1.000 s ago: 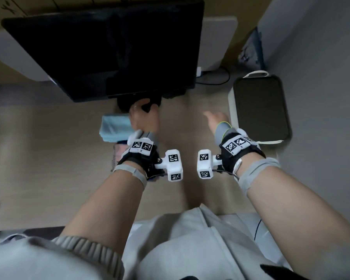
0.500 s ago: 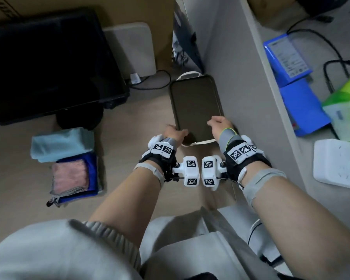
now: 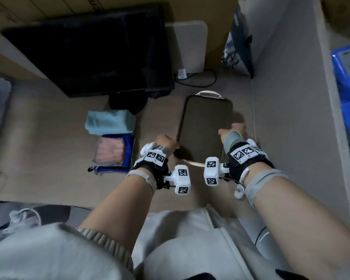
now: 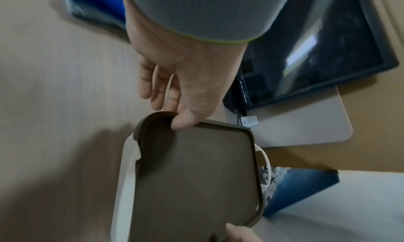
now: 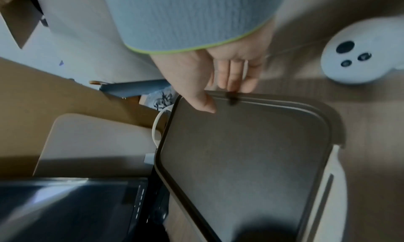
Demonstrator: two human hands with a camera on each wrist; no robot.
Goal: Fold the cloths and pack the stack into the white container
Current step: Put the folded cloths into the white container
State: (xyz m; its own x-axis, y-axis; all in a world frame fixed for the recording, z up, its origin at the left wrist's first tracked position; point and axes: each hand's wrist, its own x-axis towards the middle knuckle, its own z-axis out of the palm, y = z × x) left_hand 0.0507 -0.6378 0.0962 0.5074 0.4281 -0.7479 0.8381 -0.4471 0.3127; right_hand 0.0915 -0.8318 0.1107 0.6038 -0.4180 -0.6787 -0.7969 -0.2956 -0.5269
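Observation:
The white container (image 4: pixel 126 168) stands on the desk under a dark brown lid (image 3: pixel 205 126). My left hand (image 3: pixel 167 142) grips the lid's near left corner, thumb on top and fingers curled below, as the left wrist view shows (image 4: pixel 168 112). My right hand (image 3: pixel 233 132) pinches the lid's right edge (image 5: pixel 220 98), thumb resting on the lid (image 5: pixel 240 150). To the left of the container lie the folded cloths: a light blue cloth (image 3: pixel 110 123), and in front of it a pink cloth (image 3: pixel 110 151) on a blue cloth (image 3: pixel 129 146).
A black monitor (image 3: pixel 89 53) stands behind the cloths. A grey partition (image 3: pixel 281 118) runs close along the container's right side. A white board (image 3: pixel 186 45) and a cable (image 3: pixel 198 81) lie at the back. A white controller (image 5: pixel 360 52) lies beside the container.
My left hand has left the cloths and come over to the container. Both hands went from its near end to the lid's left and right sides. The head view swung right, then back.

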